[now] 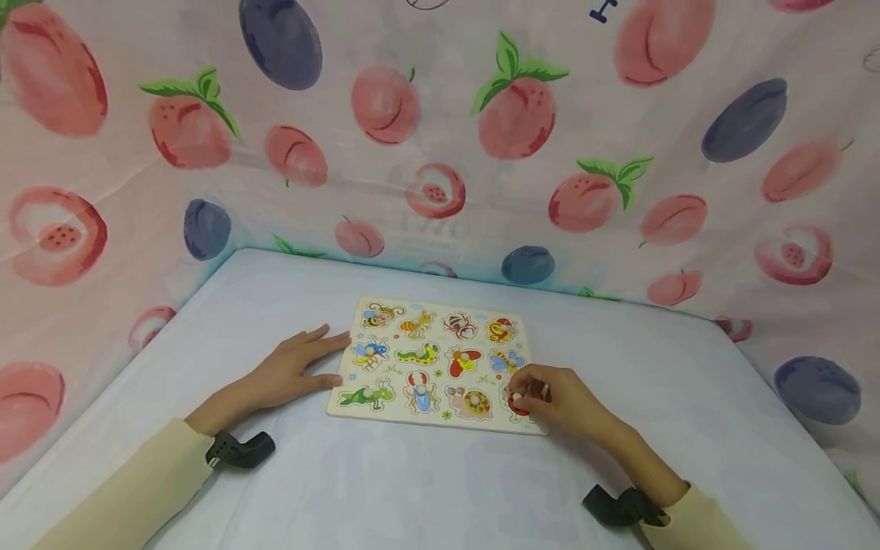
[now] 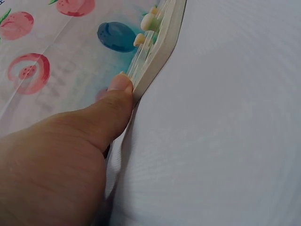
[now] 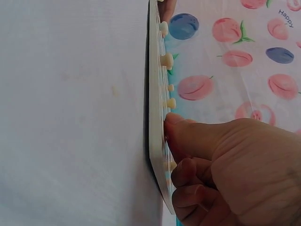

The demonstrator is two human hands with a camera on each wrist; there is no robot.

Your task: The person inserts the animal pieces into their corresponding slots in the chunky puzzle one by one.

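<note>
A wooden peg puzzle board [image 1: 495,425] lies flat on the table, filled with painted insect pieces that carry small round knobs. My left hand [image 1: 296,368] rests at the board's left edge with fingers spread and fairly straight. In the left wrist view its thumb [image 2: 117,92] touches the board's side. At the near right corner my right hand [image 1: 567,397] pinches the ladybug puzzle piece [image 1: 520,406], partly covering it. The right wrist view shows the thumb low against the board and the other fingers curled; the knob is hidden there.
A white cloth [image 1: 385,489] covers the table around the board. Behind and at the sides hangs a fruit-printed curtain [image 1: 440,99]. Other pieces, such as the snail piece [image 1: 474,402] and the beetle piece [image 1: 421,397], sit in the same row as the ladybug.
</note>
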